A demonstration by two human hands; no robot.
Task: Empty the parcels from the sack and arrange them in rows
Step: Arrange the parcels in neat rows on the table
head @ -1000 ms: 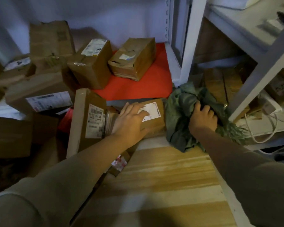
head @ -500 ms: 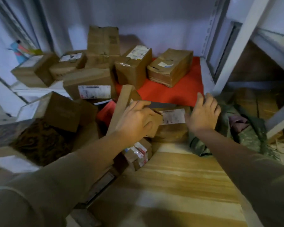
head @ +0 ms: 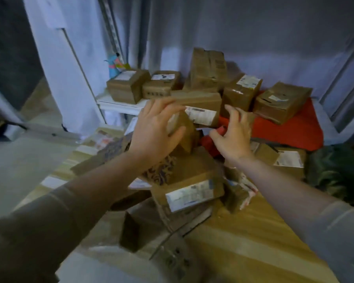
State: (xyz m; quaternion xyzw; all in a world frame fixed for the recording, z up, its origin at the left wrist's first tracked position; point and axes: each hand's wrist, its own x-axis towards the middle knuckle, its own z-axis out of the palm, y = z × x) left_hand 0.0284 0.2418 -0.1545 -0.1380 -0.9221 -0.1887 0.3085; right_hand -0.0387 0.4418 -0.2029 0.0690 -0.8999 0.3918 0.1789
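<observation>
At frame centre my left hand (head: 154, 131) clamps a small brown parcel (head: 182, 130) atop the jumbled pile (head: 189, 186) on the wooden counter (head: 253, 237). My right hand (head: 233, 137), fingers spread apart, hovers just beside it. The green sack (head: 335, 172) lies crumpled at right.

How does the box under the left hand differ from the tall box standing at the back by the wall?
The box under the left hand is tipped at an angle on the pile, with the left hand pressed on it; the tall box stands upright and untouched. The first is part-hidden by fingers; the tall one's front face is in clear view. The tall box looks crumpled at its top. Both are brown cardboard.
</observation>
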